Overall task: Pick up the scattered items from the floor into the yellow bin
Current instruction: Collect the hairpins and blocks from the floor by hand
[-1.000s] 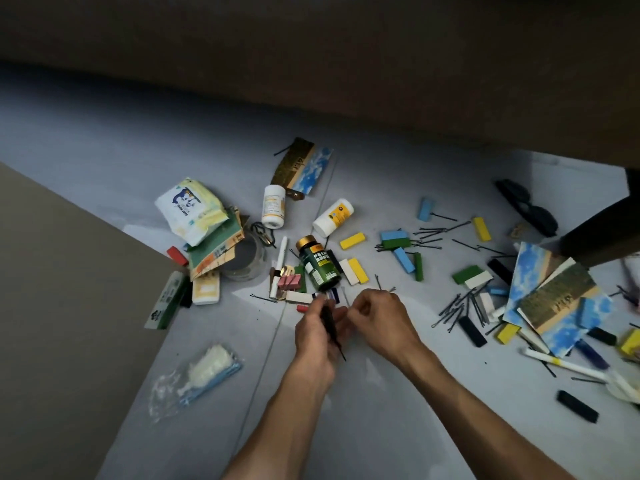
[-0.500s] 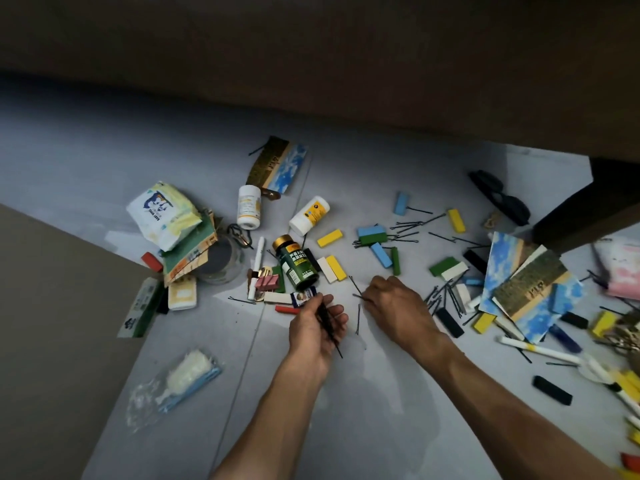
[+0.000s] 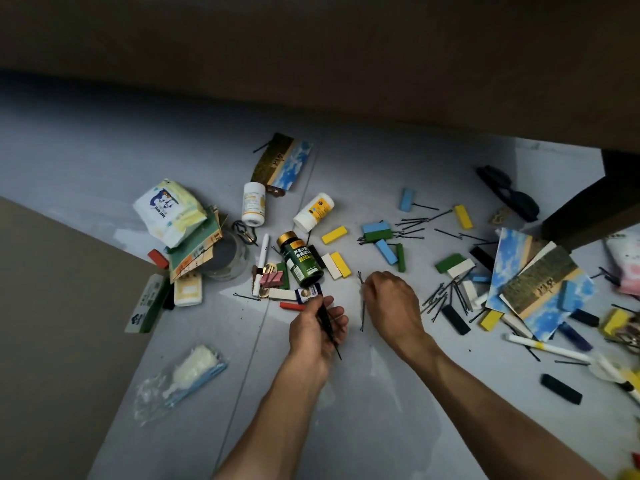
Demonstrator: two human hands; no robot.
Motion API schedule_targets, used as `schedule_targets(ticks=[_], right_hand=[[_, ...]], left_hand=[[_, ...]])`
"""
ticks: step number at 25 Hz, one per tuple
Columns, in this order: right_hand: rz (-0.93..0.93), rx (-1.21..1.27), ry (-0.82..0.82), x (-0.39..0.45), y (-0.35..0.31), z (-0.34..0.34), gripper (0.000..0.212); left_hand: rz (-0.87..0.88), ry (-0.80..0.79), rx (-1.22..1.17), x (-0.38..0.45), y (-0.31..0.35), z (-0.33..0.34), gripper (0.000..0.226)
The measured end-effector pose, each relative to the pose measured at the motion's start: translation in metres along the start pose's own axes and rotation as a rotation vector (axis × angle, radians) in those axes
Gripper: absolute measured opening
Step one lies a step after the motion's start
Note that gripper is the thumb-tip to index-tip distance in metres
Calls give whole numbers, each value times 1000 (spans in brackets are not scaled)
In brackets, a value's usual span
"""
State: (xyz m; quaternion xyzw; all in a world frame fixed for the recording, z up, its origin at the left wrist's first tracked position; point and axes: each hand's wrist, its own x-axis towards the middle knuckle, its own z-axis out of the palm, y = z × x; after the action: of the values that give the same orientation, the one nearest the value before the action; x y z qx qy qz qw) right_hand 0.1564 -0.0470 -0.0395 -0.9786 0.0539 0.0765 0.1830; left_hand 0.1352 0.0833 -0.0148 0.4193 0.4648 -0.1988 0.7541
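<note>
Grey floor (image 3: pixel 363 393) strewn with blocks, bottles, cards; yellow bin not in view. My right hand (image 3: pixel 393 304) has left my left hand (image 3: pixel 317 336), reached right, now pinches loose hairpin (image 3: pixel 362 311) off floor. Left hand clenches gathered hairpin bundle (image 3: pixel 327 325). Bigger pin heap (image 3: pixel 446 297) just right of right hand.

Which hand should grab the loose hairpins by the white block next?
Probably the right hand: it is nearer that hairpin pile, already picking pins off the floor. The left hand grips a gathered bundle.
</note>
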Motion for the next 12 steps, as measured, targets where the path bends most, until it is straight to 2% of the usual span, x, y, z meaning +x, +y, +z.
schedule_targets(ticks=[4,7,8,11,12], right_hand=[[23,-203,-75,4,-16,-1,17],[59,-245,-116,2,-17,-5,22],[99,-158,-133,0,-16,-8,21],[180,463,-194,-22,-11,-14,11],[155,570,-186,-30,-11,-15,12]], left_hand=[[6,-8,-3,2,2,-1,23],[6,-6,-19,1,4,-1,22],[10,-5,-22,1,3,-1,22],[-1,-31,-52,2,-2,6,25],[-20,-40,-74,2,-4,9,27]])
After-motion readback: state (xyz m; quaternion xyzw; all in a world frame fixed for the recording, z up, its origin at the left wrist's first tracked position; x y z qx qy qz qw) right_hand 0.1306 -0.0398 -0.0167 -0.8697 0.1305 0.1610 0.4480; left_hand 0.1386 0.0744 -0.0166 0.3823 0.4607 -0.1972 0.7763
